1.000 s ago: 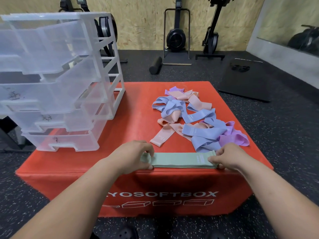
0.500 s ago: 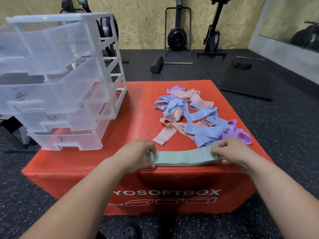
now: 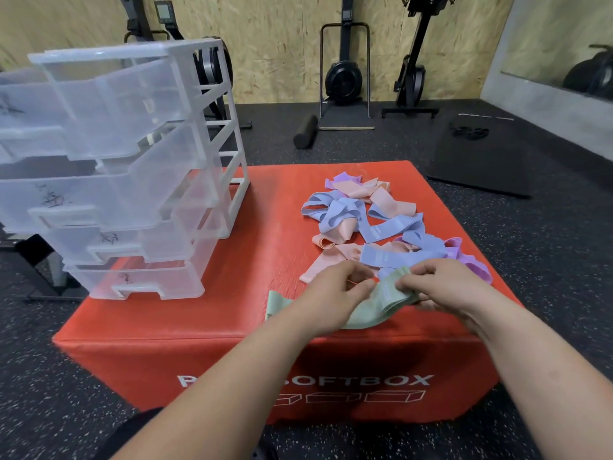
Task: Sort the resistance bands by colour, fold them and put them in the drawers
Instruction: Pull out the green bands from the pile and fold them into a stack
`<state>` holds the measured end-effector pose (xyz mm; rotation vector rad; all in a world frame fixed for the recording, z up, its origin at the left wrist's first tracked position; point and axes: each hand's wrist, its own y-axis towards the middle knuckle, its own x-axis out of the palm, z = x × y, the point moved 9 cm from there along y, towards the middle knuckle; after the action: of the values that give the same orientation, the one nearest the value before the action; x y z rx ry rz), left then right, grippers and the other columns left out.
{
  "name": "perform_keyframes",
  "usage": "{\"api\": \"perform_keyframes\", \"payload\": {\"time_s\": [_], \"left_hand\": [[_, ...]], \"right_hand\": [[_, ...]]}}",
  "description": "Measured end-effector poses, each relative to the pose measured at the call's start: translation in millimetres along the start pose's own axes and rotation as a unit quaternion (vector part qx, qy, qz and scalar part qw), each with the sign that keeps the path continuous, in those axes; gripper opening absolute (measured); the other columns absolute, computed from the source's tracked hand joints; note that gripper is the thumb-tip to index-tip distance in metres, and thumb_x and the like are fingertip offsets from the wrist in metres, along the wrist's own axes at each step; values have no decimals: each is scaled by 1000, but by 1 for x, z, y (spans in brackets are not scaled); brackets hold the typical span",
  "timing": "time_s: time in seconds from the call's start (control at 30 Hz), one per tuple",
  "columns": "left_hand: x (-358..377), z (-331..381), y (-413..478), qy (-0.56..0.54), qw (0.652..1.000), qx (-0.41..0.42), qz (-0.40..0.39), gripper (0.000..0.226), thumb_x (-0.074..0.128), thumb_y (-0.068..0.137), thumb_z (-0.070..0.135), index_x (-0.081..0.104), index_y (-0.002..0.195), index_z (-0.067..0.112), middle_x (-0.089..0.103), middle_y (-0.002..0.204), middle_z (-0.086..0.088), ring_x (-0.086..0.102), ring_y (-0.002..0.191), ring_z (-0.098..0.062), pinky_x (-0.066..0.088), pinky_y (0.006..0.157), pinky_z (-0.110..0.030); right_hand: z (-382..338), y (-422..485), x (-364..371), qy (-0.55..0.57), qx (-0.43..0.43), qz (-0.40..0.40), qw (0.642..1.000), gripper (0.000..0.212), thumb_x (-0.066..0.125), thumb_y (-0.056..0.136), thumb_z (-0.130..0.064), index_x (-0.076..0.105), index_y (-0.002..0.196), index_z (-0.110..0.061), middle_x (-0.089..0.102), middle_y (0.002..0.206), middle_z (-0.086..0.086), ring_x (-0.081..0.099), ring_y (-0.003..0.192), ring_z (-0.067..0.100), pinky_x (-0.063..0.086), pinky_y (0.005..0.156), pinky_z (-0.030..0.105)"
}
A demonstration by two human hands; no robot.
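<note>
Black speckled rubber flooring (image 3: 547, 260) spreads under everything, with rowing machines (image 3: 345, 74) upright against a chipboard wall at the back. On the floor stands a red soft plyo box (image 3: 258, 267), its front printed with white lettering. A clear plastic drawer unit (image 3: 139, 167) sits on the left part of the box top. Its four drawers are slid out toward the camera, the upper ones further, and have handwritten marks on their fronts. On the right part of the top lies a loose tangle of blue, pink and purple resistance bands (image 3: 374, 227), well apart from the drawers. Just in front of that tangle, near the box's front edge, is a mint-green resistance band (image 3: 368, 315), its left end flat on the box and its right part lifted and doubled over. The left hand (image 3: 331, 293) grasps this band around its middle with curled fingers. The right hand (image 3: 447, 287) pinches the doubled right end between thumb and fingers.
</note>
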<state>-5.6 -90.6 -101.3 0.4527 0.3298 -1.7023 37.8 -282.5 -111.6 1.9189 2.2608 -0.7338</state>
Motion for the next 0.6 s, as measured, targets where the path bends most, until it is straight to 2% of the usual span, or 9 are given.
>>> {"api": "perform_keyframes", "payload": {"time_s": [0.07, 0.17, 0.23, 0.33, 0.37, 0.43, 0.5, 0.57, 0.6], "left_hand": [[9, 0, 5, -113, 992, -50, -1, 27, 58, 109, 27, 66, 120, 4, 73, 109, -10, 74, 93, -15, 61, 91, -32], [11, -6, 11, -227, 969, -95, 4, 44, 58, 107, 46, 65, 106, 2, 61, 90, -11, 65, 78, -17, 59, 90, -37], [6, -15, 14, -253, 961, -113, 16, 58, 64, 96, 64, 64, 103, 6, 55, 89, -9, 60, 78, -26, 56, 90, -34], [-2, -21, 13, -215, 966, -132, 45, 73, 76, 80, 74, 66, 102, 4, 64, 93, -10, 74, 91, -31, 66, 88, -40], [-5, -21, 12, -193, 971, -133, 54, 78, 81, 76, 70, 65, 104, 0, 70, 94, -13, 77, 96, -32, 66, 87, -44], [-13, -24, 9, -142, 978, -127, 89, 61, 90, 69, 54, 68, 106, 11, 77, 99, -12, 78, 97, -30, 66, 86, -48], [-20, -26, 5, -119, 978, -127, 117, 39, 87, 73, 30, 67, 104, 19, 76, 99, -9, 78, 93, -27, 66, 83, -46], [-30, -30, 0, -116, 972, -146, 144, 34, 81, 79, 14, 65, 108, 18, 73, 103, -10, 78, 88, -26, 67, 78, -40], [-35, -31, -2, -121, 968, -154, 155, 34, 79, 79, 12, 65, 110, 17, 73, 103, -10, 78, 86, -26, 67, 76, -38]], "right_hand": [[-7, -3, 6, 15, -18, 0, 1000, 16, 84, 82, -17, 75, 90, -7, 78, 83, 14, 74, 73, 20, 60, 70, 33], [-19, -12, 17, 40, -49, -30, 998, 35, 87, 82, -36, 77, 97, -7, 80, 90, 14, 77, 81, 20, 64, 78, 34], [-26, -19, 24, 48, -65, -60, 995, 39, 81, 86, -46, 78, 99, -10, 81, 91, 7, 78, 88, 17, 64, 87, 36], [-34, -26, 31, 50, -72, -97, 991, 49, 63, 93, -60, 78, 106, -15, 80, 100, 9, 78, 92, 18, 62, 85, 32], [-35, -26, 33, 53, -70, -106, 991, 53, 57, 95, -63, 79, 107, -17, 79, 103, 10, 77, 94, 20, 61, 82, 32], [-35, -26, 37, 55, -70, -118, 989, 56, 51, 97, -64, 79, 109, -18, 79, 105, 10, 77, 96, 20, 59, 80, 32], [-36, -25, 42, 54, -73, -122, 988, 56, 47, 101, -61, 78, 111, -16, 79, 104, 9, 75, 92, 18, 58, 75, 32], [-39, -22, 41, 44, -93, -90, 991, 56, 45, 100, -63, 77, 108, -18, 79, 101, 5, 72, 87, 14, 55, 73, 32], [-42, -19, 40, 22, -120, -67, 990, 55, 46, 97, -68, 76, 109, -23, 78, 102, -3, 69, 89, 9, 53, 76, 31]]}}
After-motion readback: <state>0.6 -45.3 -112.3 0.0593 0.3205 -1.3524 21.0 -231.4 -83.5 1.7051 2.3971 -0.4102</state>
